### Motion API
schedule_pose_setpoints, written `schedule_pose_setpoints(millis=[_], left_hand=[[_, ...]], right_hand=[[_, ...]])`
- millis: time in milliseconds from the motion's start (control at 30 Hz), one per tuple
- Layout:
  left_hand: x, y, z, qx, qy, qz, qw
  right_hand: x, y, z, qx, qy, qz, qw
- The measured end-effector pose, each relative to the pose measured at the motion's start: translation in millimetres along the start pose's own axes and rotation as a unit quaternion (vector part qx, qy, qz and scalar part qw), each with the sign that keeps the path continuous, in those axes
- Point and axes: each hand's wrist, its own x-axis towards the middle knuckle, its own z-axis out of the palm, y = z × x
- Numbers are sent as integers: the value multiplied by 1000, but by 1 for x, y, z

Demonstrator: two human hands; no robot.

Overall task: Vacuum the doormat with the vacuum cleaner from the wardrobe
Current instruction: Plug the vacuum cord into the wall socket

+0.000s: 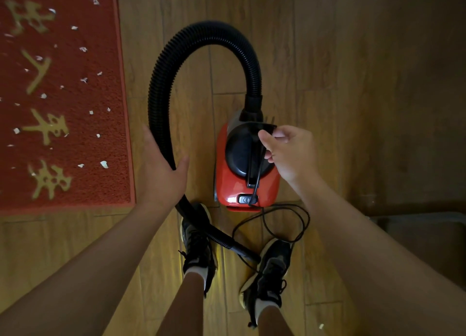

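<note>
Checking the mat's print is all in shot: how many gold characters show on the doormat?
4, stacked down the doormat: top character, second character, third character, bottom character. The frame's edge may hide more.

The vacuum cleaner (247, 184) body is shiny red plastic with a duller black plastic top. The hose (161, 83) is ribbed black plastic and the cord (297, 222) looks smooth. The doormat (75, 113) is rough, coarse red pile with white paper scraps (104, 164) on it. The floor (327, 58) is wood-grain planks with a slight sheen.

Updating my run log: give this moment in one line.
left hand holds hose | right hand pinches cord | vacuum cleaner on floor | doormat littered
</note>
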Motion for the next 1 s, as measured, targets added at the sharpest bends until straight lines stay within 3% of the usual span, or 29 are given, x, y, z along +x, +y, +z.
schedule_pose_setpoints(millis=[133,233,400,533,633,1000], left_hand=[[-26,11,6,64,31,19,997],[-50,24,12,55,8,28,998],[-87,45,30,0,-135,44,990],[-109,51,54,-41,-267,61,961],[-124,53,70,-34,-319,57,945],[-150,61,99,-14,-272,86,958]], right_hand=[[-15,-10,-16,24,-15,-10,1000],[-28,-15,-29,29,-28,-15,999],[-43,-16,-46,38,-40,-30,998],[-54,-14,-57,34,-37,-46,998],[-60,-10,-66,39,-30,-50,998],[-88,6,-95,58,-9,-42,997]])
